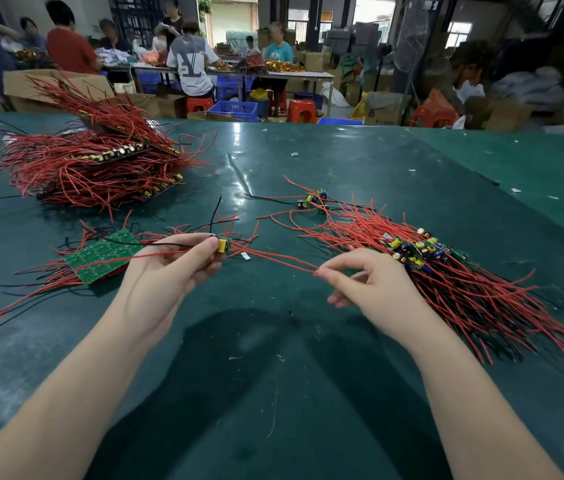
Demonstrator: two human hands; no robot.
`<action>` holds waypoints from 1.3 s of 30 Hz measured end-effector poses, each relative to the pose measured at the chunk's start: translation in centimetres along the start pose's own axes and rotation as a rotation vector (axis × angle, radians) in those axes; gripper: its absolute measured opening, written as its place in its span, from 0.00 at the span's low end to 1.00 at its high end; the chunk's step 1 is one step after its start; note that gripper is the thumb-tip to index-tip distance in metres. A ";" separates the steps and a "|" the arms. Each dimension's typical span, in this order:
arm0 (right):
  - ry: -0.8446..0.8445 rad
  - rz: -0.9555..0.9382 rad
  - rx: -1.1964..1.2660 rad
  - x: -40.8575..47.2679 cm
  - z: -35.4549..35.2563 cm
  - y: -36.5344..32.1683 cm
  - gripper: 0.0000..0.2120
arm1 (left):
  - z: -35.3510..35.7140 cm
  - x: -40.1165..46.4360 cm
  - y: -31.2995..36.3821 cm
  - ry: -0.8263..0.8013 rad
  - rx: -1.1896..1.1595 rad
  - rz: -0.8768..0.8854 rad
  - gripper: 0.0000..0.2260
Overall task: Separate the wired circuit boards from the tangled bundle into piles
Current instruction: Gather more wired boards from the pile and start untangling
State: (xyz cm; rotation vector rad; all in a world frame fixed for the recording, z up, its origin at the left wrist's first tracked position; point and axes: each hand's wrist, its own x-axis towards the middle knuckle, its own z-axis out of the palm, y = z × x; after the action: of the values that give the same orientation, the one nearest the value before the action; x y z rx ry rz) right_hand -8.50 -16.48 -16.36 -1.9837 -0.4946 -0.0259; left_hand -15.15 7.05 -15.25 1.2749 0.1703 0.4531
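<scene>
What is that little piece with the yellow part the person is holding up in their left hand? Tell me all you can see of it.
It is a small circuit board, green, carrying a yellow boxy component. The left hand pinches it at the fingertips, above the green table. Thin wires run from it: red ones stretch rightward to the right hand, which pinches their ends, another red one trails leftward, and black ones rise behind. It looks separate from the piles.

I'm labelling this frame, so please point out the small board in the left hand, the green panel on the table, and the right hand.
small board (224, 245), head view, on its yellow part.
green panel (102, 256), head view, its flat face.
right hand (365, 282), head view, mid-hand.
</scene>
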 end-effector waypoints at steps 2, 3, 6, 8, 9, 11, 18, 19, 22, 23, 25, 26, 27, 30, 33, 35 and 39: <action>-0.090 0.053 0.034 -0.2 0.0 -0.1 0.07 | -0.2 0.0 0.1 0.003 -0.012 -0.014 0.03; -0.130 0.070 0.025 -0.3 0.0 -0.2 0.06 | -0.2 0.1 0.1 0.007 -0.009 -0.017 0.03; -0.224 0.090 -0.017 -0.4 -0.2 -0.4 0.05 | -0.5 0.2 0.1 -0.002 0.026 -0.023 0.02; -0.282 0.101 -0.058 -0.6 -0.4 -0.5 0.04 | -0.6 0.1 0.1 -0.035 0.063 -0.033 0.03; -0.302 0.103 -0.102 -0.7 -0.5 -0.6 0.05 | -0.6 0.1 0.1 -0.054 0.085 -0.038 0.04; -0.294 0.095 -0.233 -0.7 -0.6 -0.6 0.05 | -0.6 0.0 0.0 -0.087 0.144 -0.044 0.08; -0.242 0.048 -0.681 -1.1 0.2 -1.5 0.04 | 0.1 -0.6 -0.3 -0.186 0.114 -0.053 0.05; -0.212 0.021 -0.752 -1.1 0.4 -1.7 0.05 | 0.1 -0.5 -0.2 -0.187 0.077 -0.060 0.06; -0.096 -0.071 -0.779 -1.2 1.0 -2.0 0.07 | -0.1 0.0 0.1 -0.106 -0.089 -0.112 0.07; -0.063 -0.091 -0.718 -1.2 1.1 -2.1 0.08 | -0.2 0.3 0.3 -0.068 -0.151 -0.134 0.06; -0.033 -0.107 -0.559 -1.2 1.2 -2.1 0.08 | -0.5 0.7 0.6 -0.017 -0.243 -0.171 0.04; -0.034 -0.101 -0.476 -1.2 1.3 -2.1 0.09 | -0.6 0.8 0.7 -0.008 -0.268 -0.185 0.04; -0.039 -0.084 -0.388 -1.1 1.3 -2.2 0.09 | -0.7 0.9 0.9 -0.002 -0.288 -0.198 0.05; -0.106 0.004 -0.004 -1.0 1.3 -2.7 0.13 | -0.9 1.1 1.2 0.034 -0.353 -0.236 0.06; -0.216 0.078 0.394 -0.9 1.0 -3.1 0.16 | -1.0 1.1 1.3 0.060 -0.368 -0.243 0.06; -0.253 0.152 0.502 -0.9 0.6 -3.1 0.16 | -0.9 1.0 1.2 0.048 -0.362 -0.234 0.06; -0.216 0.179 0.274 -0.8 0.3 -2.5 0.17 | -0.7 0.8 1.0 -0.005 -0.316 -0.194 0.05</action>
State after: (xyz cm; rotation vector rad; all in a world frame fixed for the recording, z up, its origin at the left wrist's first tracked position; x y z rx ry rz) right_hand -10.15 -15.51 -14.57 -1.7611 -0.4310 0.3533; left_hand -14.90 8.24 -14.43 0.9394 0.2072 0.2963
